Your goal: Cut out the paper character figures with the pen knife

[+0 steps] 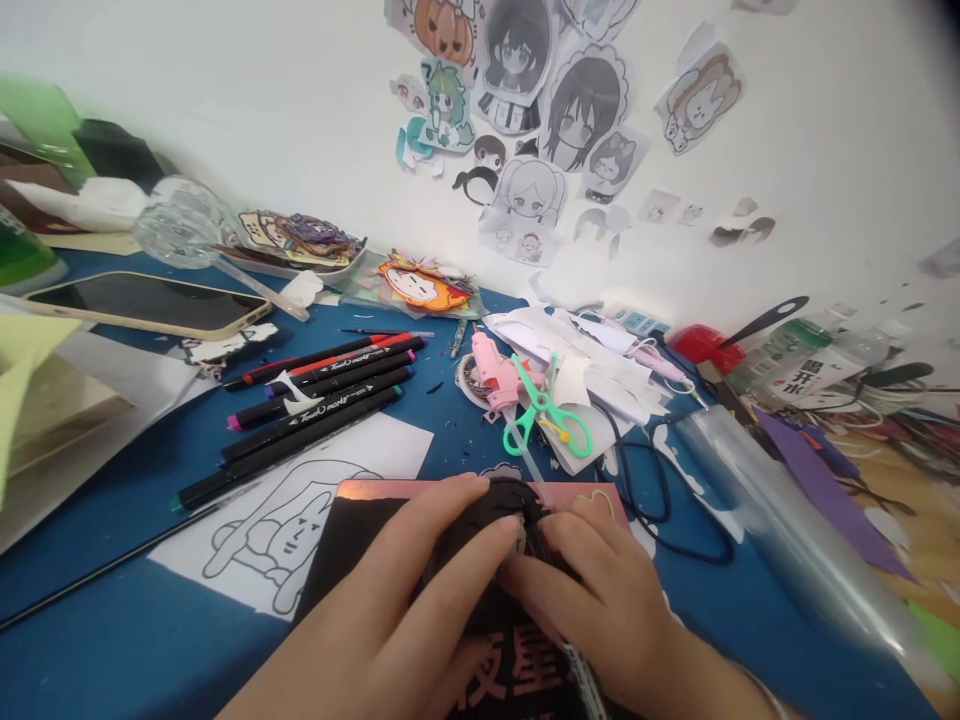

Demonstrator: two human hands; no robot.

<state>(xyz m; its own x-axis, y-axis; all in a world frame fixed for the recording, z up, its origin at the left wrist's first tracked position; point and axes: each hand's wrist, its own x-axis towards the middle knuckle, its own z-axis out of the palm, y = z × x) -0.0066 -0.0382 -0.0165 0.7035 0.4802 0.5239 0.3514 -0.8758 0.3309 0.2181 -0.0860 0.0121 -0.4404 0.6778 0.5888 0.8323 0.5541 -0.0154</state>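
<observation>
Both my hands meet over a small dark paper cutout (501, 497) that lies on a black card with a pink edge (352, 535). My left hand (420, 590) presses its fingers together onto the cutout from the left. From the right, my right hand (600, 590) pinches the same piece with curled fingers. Most of the cutout is hidden under the fingers. A white sheet with an outlined cartoon figure (300, 510) lies just left of the card.
Several black markers (322, 400) lie on the blue table (112, 620). Mint-green scissors (547, 415) and a pink glue gun (491, 375) sit behind the card. A phone (150, 300) lies at left, a clear film roll (772, 510) at right. Stickers (525, 110) cover the wall.
</observation>
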